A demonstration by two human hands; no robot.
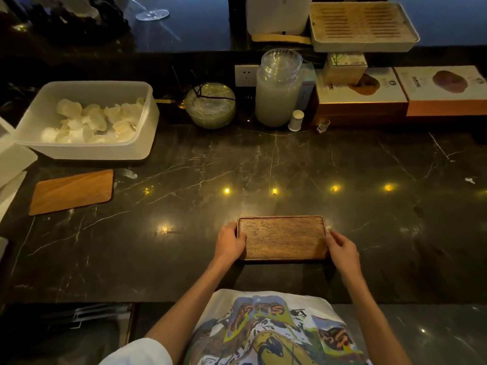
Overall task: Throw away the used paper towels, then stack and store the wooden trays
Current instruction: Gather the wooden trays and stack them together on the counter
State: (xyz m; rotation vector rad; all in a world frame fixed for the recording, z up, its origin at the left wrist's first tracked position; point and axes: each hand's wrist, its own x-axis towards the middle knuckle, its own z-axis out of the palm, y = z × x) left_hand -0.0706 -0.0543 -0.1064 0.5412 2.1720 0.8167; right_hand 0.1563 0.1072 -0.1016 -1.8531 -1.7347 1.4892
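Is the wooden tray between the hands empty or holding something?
Empty: the wooden tray shows bare wood grain across its whole inside.

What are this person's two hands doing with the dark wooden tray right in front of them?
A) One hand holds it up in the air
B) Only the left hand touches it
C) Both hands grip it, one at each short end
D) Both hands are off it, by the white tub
C: the left hand and the right hand each clasp one short end of the wooden tray, which sits on the dark marble counter.
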